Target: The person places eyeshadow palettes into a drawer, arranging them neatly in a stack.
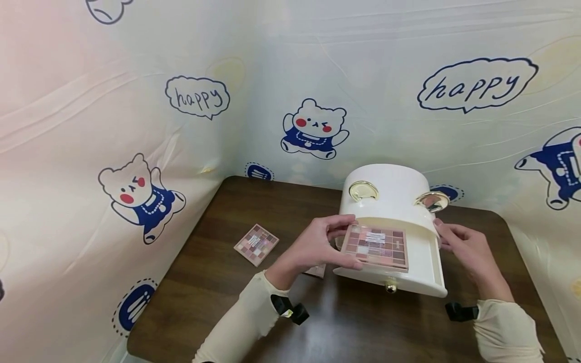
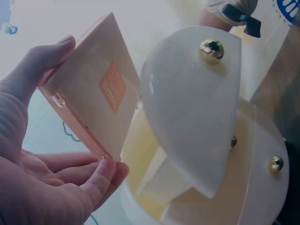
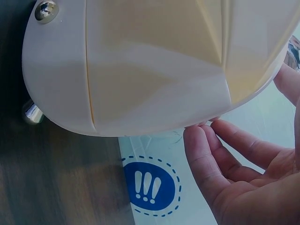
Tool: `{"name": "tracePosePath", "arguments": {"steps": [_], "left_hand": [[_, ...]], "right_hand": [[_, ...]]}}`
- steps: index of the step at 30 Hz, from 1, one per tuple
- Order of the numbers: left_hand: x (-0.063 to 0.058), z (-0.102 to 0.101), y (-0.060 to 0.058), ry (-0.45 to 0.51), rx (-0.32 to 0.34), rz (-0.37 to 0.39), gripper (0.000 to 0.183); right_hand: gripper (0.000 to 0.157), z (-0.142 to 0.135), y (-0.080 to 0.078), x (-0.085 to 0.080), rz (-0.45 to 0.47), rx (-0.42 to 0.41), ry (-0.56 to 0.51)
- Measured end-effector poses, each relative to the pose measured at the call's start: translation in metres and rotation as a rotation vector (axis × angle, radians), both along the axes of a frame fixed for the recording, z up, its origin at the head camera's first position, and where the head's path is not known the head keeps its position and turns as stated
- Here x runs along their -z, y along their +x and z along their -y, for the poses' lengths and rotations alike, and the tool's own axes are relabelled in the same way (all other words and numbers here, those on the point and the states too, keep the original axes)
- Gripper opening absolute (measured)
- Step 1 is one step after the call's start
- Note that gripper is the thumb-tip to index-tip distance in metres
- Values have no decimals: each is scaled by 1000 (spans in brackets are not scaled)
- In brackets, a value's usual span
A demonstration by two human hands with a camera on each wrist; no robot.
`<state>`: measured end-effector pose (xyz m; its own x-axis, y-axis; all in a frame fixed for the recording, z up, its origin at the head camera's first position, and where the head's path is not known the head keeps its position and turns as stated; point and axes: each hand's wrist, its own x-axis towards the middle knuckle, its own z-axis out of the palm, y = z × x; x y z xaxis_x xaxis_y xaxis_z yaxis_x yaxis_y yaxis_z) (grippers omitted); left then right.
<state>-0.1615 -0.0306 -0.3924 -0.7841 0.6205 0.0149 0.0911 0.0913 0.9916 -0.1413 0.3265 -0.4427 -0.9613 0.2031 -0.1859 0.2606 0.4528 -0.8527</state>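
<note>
My left hand [image 1: 313,244] holds an eyeshadow palette [image 1: 375,247] by its left side, thumb at the near edge and fingers at the far one. The palette overlaps the pulled-out drawer [image 1: 422,262] of a white rounded storage box [image 1: 386,179]. In the left wrist view the palette's pale underside carries a pink label [image 2: 112,87], and the palette stands apart from the drawer front [image 2: 192,103]. Against the box's right side rest the fingertips of my right hand [image 1: 467,249], fingers extended; the right wrist view shows its thumb [image 3: 288,84] higher on the same wall.
Another eyeshadow palette [image 1: 256,245] lies on the brown table [image 1: 199,312] to the left. A further palette [image 1: 316,271] is mostly hidden under my left wrist. The box bears two gold ear-shaped rings [image 1: 363,191] and a gold drawer knob [image 1: 390,287]. Patterned cloth [image 1: 254,121] hangs behind.
</note>
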Motion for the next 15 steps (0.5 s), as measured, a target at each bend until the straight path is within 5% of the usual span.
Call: {"name": "tracePosePath", "arguments": {"steps": [9,15], "left_hand": [[3,-21,0,-131,-23,3,81],[5,-32,-2,-230,-42,-93,75]], "right_hand": [[85,0,0,-1,18,2,26],[87,1,1,-2,30,10,23]]}}
